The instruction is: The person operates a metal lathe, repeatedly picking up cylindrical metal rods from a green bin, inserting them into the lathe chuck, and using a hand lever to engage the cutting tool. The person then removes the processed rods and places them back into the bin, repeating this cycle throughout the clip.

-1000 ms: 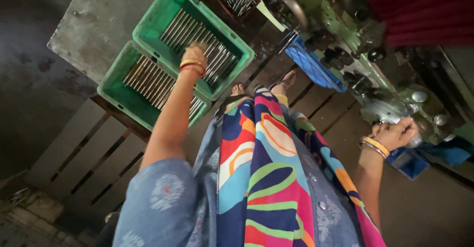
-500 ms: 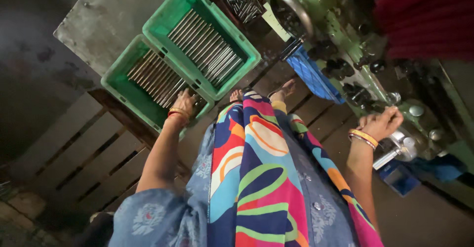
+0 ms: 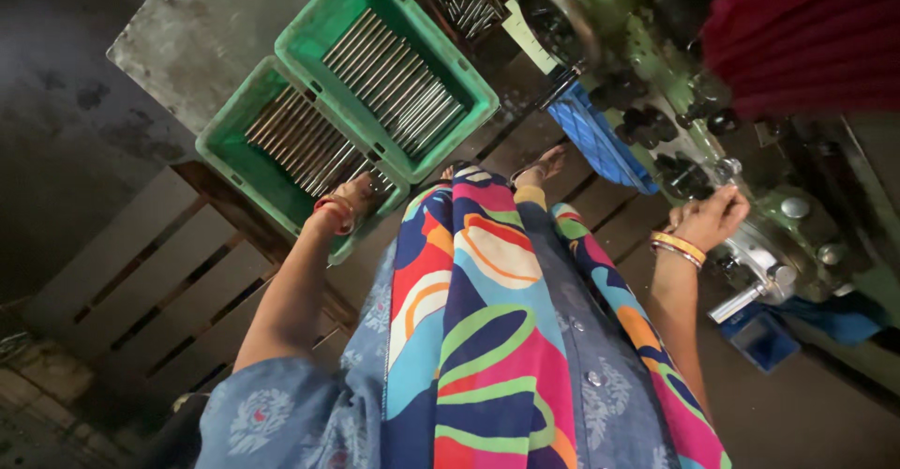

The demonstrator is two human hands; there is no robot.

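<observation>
Two green crates sit side by side at the left. The lower green crate [image 3: 281, 164] and the upper green crate [image 3: 389, 66] both hold steel rods [image 3: 394, 80] laid parallel in one layer, an arrangement that appears to keep them sorted and easy to lift singly. Both crates rest against a grey metal sheet [image 3: 202, 28], beside a wooden pallet [image 3: 141, 281] on the floor.

The left hand [image 3: 354, 197] reaches into the near corner of the lower green crate, among the rod ends. Its fingers point away from the camera; whether they close on a rod cannot be told.

To the right stands a green machine [image 3: 656, 66] with a blue tray [image 3: 600, 141] below it. The right hand [image 3: 712, 216] rests at the machine's front, fingers curled in narrowly, apparently around a control above a projecting steel handle [image 3: 745, 300]; the gripped part is hidden.
</observation>
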